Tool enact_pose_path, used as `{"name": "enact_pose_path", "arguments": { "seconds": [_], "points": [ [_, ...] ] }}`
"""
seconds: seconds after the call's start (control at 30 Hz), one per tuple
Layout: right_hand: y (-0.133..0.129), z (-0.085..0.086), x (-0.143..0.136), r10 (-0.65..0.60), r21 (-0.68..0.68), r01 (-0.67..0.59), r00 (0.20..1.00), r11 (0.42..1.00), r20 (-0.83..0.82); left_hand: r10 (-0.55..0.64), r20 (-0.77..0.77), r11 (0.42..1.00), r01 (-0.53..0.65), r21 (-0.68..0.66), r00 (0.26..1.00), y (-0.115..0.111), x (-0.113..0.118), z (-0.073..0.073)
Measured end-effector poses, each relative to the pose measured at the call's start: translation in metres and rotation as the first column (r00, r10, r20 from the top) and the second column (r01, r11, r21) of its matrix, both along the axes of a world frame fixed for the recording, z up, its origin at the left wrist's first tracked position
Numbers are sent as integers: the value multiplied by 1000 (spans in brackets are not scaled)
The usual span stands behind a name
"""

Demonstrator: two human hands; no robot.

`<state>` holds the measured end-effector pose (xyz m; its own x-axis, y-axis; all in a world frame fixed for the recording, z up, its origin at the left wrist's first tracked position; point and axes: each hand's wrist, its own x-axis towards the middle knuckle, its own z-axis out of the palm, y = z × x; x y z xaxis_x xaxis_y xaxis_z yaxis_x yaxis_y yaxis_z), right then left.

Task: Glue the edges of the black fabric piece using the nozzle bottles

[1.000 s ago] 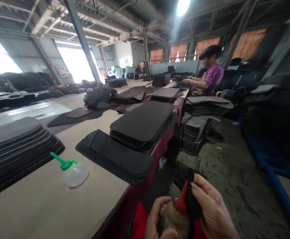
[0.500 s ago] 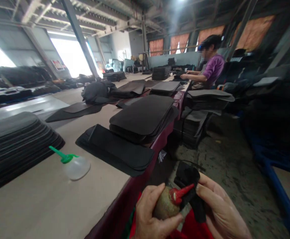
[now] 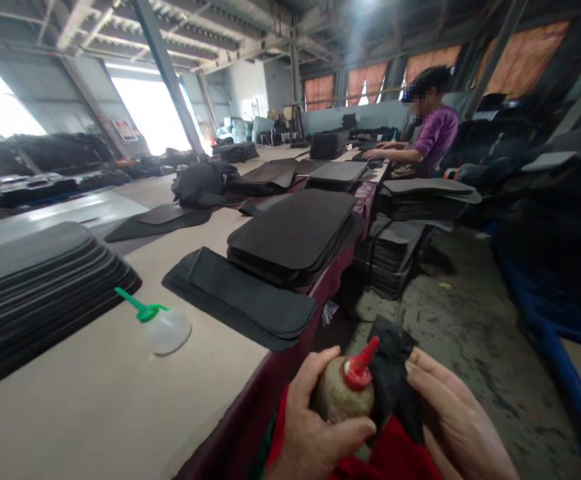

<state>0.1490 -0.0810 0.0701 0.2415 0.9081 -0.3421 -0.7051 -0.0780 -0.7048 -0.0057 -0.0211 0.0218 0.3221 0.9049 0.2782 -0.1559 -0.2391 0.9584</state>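
Observation:
Down at the front, my left hand (image 3: 315, 417) is wrapped round a glue bottle (image 3: 343, 395), a rounded, stained tan body with a red nozzle (image 3: 363, 360) tilted up to the right. Beside it my right hand (image 3: 455, 407) grips a black strip of material (image 3: 393, 367) along its right edge, fingers partly hidden. In this view the nozzle tip lies over the strip's upper left part; whether it touches cannot be told. On the table to the left rests a second bottle (image 3: 166, 331), translucent white with a green spout.
Stacks of dark sheets lie on the table (image 3: 120, 400): a tall pile (image 3: 35, 293) at left, a rounded-corner pile (image 3: 295, 230) and a folded piece (image 3: 240, 297). Bundled sheets (image 3: 395, 253) stand on the floor. A person in purple (image 3: 433, 133) works farther along. A blue frame (image 3: 550, 347) is at right.
The red nozzle has turned more upright and moved off the strip's middle. The black strip has swung to show a flatter face. The view has shifted slightly left.

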Motion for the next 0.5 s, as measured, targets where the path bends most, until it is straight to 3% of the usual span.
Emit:
{"name": "enact_pose_path", "arguments": {
  "seconds": [0.07,0.1,0.23,0.37,0.5],
  "points": [
    [4,6,5,-42,-41,43,998,998,41,-132,141,928,172,-330,981,-3,4,-2],
    [6,10,5,-57,-65,61,997,996,59,-168,227,878,250,-407,959,-4,6,-4],
    [17,20,-5,-83,-112,97,990,989,117,-241,423,785,431,-445,874,-9,10,-14],
    [24,16,-14,-86,-108,102,986,989,144,-245,344,803,389,-452,906,-9,8,-21],
    [24,8,-11,-12,-55,18,993,998,118,-211,213,847,287,-446,954,-7,2,-23]
  ]
}}
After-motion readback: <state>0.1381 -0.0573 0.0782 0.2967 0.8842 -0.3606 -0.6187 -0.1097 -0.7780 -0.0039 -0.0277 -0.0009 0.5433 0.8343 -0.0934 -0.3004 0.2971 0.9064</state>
